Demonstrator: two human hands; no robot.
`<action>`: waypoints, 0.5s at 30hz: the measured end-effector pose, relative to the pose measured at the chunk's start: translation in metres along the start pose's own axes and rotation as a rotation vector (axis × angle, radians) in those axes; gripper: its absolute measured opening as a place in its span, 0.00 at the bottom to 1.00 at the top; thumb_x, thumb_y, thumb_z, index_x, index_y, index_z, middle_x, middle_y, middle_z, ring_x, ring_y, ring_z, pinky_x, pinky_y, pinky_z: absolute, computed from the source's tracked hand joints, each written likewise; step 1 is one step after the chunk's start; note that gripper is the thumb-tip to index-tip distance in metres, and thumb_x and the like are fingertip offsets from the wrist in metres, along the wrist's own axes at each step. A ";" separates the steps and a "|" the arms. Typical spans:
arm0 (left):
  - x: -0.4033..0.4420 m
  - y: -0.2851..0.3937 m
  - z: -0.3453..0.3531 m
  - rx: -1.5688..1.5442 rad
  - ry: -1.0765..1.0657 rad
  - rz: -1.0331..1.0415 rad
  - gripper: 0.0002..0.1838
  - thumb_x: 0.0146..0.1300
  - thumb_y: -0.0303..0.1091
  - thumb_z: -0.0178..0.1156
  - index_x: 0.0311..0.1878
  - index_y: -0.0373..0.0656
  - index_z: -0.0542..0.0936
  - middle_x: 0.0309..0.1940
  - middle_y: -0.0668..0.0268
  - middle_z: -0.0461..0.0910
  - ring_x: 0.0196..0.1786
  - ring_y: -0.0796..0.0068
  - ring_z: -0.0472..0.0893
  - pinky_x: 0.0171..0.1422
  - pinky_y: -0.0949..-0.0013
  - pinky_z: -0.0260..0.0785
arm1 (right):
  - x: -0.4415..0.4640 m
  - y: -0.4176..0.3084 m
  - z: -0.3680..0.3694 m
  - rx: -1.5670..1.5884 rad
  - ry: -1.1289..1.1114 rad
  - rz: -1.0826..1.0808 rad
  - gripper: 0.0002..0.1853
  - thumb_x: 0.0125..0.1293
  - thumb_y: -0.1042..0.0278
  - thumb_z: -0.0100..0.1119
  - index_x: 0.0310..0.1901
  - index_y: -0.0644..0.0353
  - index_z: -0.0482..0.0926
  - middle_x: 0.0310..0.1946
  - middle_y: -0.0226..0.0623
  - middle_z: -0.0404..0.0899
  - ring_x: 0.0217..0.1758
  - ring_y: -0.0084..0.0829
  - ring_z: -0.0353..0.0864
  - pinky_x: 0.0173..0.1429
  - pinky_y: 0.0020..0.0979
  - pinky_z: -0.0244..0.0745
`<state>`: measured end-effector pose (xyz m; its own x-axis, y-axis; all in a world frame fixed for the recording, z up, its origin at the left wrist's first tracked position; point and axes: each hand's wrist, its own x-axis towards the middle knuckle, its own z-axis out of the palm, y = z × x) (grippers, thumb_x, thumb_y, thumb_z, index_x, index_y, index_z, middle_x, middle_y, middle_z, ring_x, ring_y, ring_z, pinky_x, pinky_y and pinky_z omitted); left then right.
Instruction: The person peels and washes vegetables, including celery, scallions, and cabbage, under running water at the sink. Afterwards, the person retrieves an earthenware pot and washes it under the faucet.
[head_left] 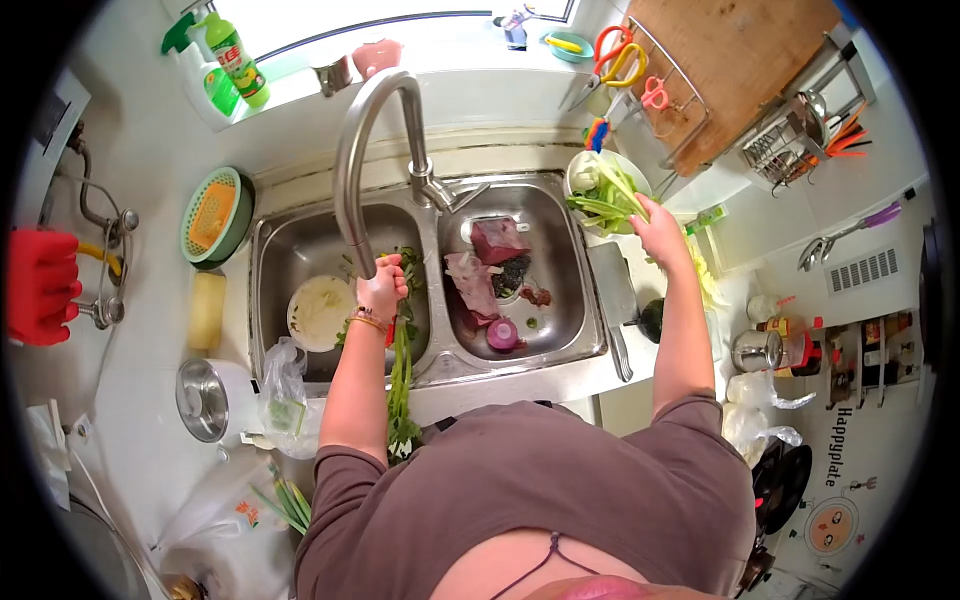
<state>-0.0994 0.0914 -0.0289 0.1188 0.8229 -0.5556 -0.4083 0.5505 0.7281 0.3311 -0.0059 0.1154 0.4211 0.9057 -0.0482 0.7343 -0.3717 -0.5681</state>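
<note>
My left hand [383, 288] is closed in a fist over the left sink basin, beside the end of the faucet [350, 180]. What it grips is hidden. Long green leafy stalks [400, 385] trail from below it over the sink's front edge, near a small red object [390, 331]. My right hand [660, 236], at the right of the sink, is closed around pale green vegetable stalks [622, 190]. These lie over a white bowl [642, 172] with more greens in it. A round dish [320, 312] with pale contents sits in the left basin.
The right basin holds raw meat [500, 240] and a purple onion [503, 333]. A cleaver [612, 290] lies along the sink's right edge. A green basket [238, 225] stands left, scissors [622, 60] and a cutting board [740, 60] at upper right.
</note>
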 end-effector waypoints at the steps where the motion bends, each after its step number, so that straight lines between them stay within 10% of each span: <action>1: 0.002 -0.001 -0.002 0.114 -0.009 -0.001 0.11 0.60 0.22 0.47 0.45 0.37 0.74 0.27 0.66 0.73 0.25 0.76 0.72 0.27 0.73 0.66 | 0.011 0.015 0.004 -0.040 0.048 -0.008 0.25 0.59 0.67 0.55 0.60 0.60 0.69 0.45 0.53 0.78 0.47 0.48 0.78 0.52 0.38 0.71; 5: 0.021 -0.020 -0.009 0.796 0.004 0.201 0.19 0.56 0.24 0.50 0.53 0.34 0.75 0.45 0.53 0.79 0.47 0.63 0.79 0.54 0.69 0.70 | 0.063 0.066 0.037 -0.181 0.164 -0.006 0.22 0.56 0.72 0.52 0.55 0.62 0.71 0.39 0.51 0.80 0.44 0.48 0.79 0.51 0.39 0.72; 9: -0.006 -0.007 -0.010 1.518 0.007 0.302 0.22 0.55 0.25 0.52 0.56 0.35 0.73 0.47 0.53 0.79 0.49 0.61 0.79 0.54 0.66 0.70 | 0.064 0.054 0.050 -0.519 0.188 0.091 0.18 0.58 0.75 0.48 0.52 0.59 0.72 0.43 0.50 0.77 0.57 0.50 0.71 0.55 0.41 0.70; 11: -0.012 -0.013 -0.026 1.299 -0.053 0.326 0.22 0.55 0.26 0.54 0.55 0.35 0.73 0.46 0.54 0.80 0.47 0.62 0.79 0.53 0.67 0.70 | 0.051 0.053 0.062 -0.679 0.518 -0.117 0.15 0.59 0.73 0.52 0.48 0.55 0.77 0.43 0.41 0.76 0.58 0.46 0.67 0.57 0.38 0.67; 15: -0.015 -0.019 -0.053 0.874 -0.048 0.029 0.20 0.55 0.27 0.56 0.52 0.34 0.75 0.43 0.58 0.80 0.42 0.68 0.80 0.47 0.70 0.72 | 0.060 0.056 0.052 -0.327 0.292 -0.328 0.08 0.55 0.68 0.60 0.36 0.53 0.84 0.41 0.34 0.75 0.50 0.43 0.69 0.55 0.38 0.66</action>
<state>-0.1413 0.0612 -0.0556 0.1648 0.8324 -0.5290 0.4263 0.4236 0.7993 0.3703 0.0383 0.0382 0.2385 0.9077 0.3452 0.9595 -0.1654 -0.2280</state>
